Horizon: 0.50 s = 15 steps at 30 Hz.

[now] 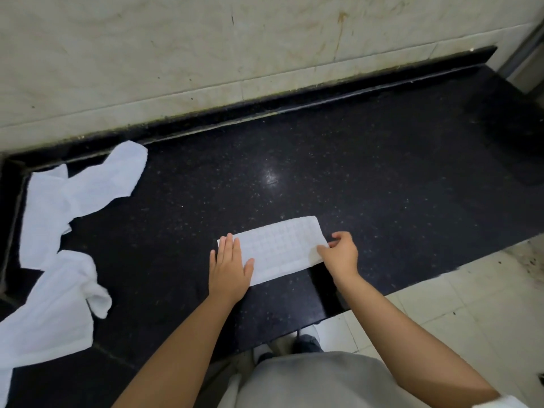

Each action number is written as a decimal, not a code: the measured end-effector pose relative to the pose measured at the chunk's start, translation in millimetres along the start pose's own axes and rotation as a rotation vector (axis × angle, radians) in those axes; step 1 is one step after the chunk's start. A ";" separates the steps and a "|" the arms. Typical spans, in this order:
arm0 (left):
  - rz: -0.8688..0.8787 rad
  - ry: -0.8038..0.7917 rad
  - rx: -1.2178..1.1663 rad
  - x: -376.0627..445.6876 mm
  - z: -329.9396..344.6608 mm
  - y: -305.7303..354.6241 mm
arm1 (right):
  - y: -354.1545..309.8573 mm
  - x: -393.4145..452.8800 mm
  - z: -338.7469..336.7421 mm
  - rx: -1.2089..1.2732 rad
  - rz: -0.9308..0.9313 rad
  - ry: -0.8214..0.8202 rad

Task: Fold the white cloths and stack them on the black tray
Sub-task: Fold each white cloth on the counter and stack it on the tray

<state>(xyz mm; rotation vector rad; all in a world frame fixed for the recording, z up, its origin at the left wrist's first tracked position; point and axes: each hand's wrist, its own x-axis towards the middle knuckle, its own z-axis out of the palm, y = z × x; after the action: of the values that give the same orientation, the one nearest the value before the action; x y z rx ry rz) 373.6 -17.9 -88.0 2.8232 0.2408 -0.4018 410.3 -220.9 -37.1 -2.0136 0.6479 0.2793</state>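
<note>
Black counter (382, 160), folded cloth (279, 245) near its front edge, hands at both ends

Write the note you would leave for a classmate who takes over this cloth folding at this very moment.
Left hand: flat, fingers straight, pressing the left end of the folded cloth.
Right hand: fingers pinch that cloth's right end.
The cloth lies as a long strip on the black counter, near its front edge.
Unfolded cloths lie crumpled at the counter's left end.
Black tray: I cannot pick it out in this view.
Done: first fold or folds on one cloth.
Left: finish it, fold the rest, stack all on the tray.
</note>
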 end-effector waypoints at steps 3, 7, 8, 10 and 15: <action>-0.014 0.067 -0.146 -2.7 -7.5 -8.2 | -11.8 -6.7 2.7 0.060 -0.079 0.070; -0.115 0.154 -0.248 -17.8 -16.2 -38.8 | -34.5 -31.4 35.0 -0.004 -0.390 -0.007; -0.149 0.172 -0.271 -22.8 -17.7 -48.1 | -39.2 -38.5 46.7 -0.069 -0.479 -0.071; -0.220 0.219 -0.336 -33.5 -20.4 -65.7 | -41.0 -49.3 71.4 -0.211 -0.644 -0.218; -0.313 0.281 -0.417 -61.2 -22.7 -97.5 | -9.6 -61.8 112.1 -0.628 -0.834 -0.512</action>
<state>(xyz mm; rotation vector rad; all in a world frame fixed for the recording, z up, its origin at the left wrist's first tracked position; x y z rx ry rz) 301.6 73.6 -73.3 2.4202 0.7379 -0.0059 371.7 -100.6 -59.3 -2.4568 -0.6861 0.4971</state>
